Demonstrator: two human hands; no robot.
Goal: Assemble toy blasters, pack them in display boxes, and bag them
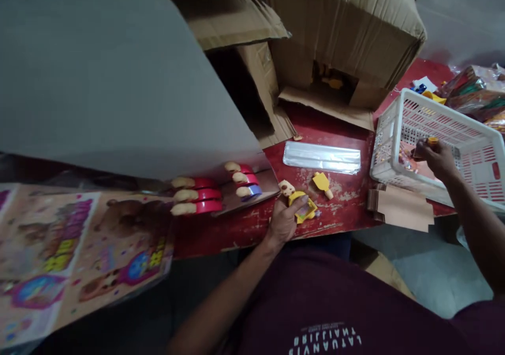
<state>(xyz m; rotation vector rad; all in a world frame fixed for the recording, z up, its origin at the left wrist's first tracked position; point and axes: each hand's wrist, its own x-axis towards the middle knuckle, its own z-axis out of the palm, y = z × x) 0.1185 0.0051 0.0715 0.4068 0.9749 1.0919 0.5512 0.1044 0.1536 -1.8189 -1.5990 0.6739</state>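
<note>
My left hand (284, 221) is closed around a yellow plastic toy part (303, 208) with a framed hollow face, near the front edge of the red table. Beside its fingers lies a cream toy piece with brown spots (287, 188); whether it joins the yellow part I cannot tell. Just past that hand, a yellow paddle-shaped piece (321, 183) with a pale stub rests on the table. Over the white plastic crate (398, 134), my right hand (441, 160) grips a small dark item with a yellow round top (433, 141); its kind is unclear.
Clear plastic sleeves (321, 157) lie mid-table. Red and blue toy pieces with cream ends (197, 194) stand in rows at left. Cardboard boxes (343, 34) rise behind, one with a torn opening. Printed cards (130, 250) lie left; folded cardboard (404, 208) sits before the crate.
</note>
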